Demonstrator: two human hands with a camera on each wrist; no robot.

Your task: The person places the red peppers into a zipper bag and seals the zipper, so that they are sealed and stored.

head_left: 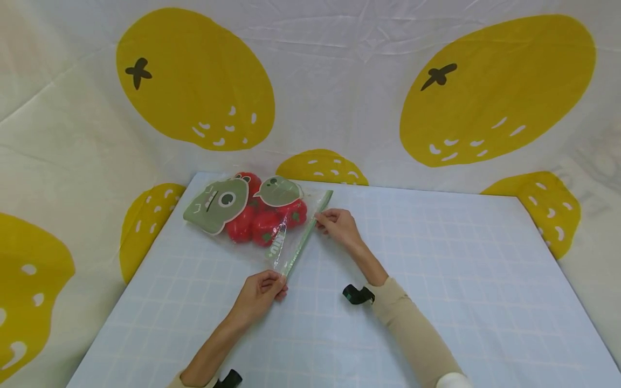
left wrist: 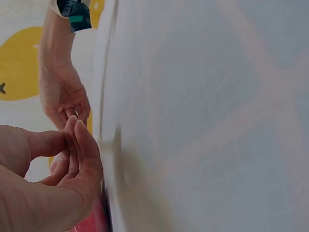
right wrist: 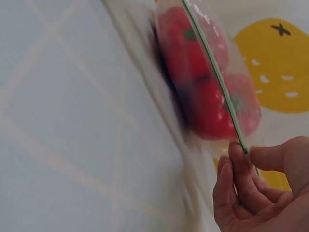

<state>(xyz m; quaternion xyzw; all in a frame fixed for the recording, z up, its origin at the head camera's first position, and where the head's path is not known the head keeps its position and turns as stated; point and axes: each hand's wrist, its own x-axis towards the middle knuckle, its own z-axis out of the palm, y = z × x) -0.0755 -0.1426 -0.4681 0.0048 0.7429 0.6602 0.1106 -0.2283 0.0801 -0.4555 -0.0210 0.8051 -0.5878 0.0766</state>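
Observation:
A clear zip bag [head_left: 215, 205] with green cartoon prints lies on its side at the back left of the table. Several red bell peppers [head_left: 266, 226] with green stems are inside it. Along its right edge runs a green zip strip [head_left: 302, 243]. My left hand [head_left: 259, 293] pinches the strip's near end between thumb and fingers. Farther up, my right hand [head_left: 339, 226] pinches the same edge; the right wrist view shows thumb and fingertips on the green strip [right wrist: 219, 79]. In the left wrist view, the left hand [left wrist: 72, 179] hides the bag edge it holds.
A pale blue checked cloth [head_left: 461, 280] covers the table. Behind and beside it hang white curtains [head_left: 339, 108] with large yellow fruit prints. Black wrist cameras [head_left: 358, 295] sit at both cuffs.

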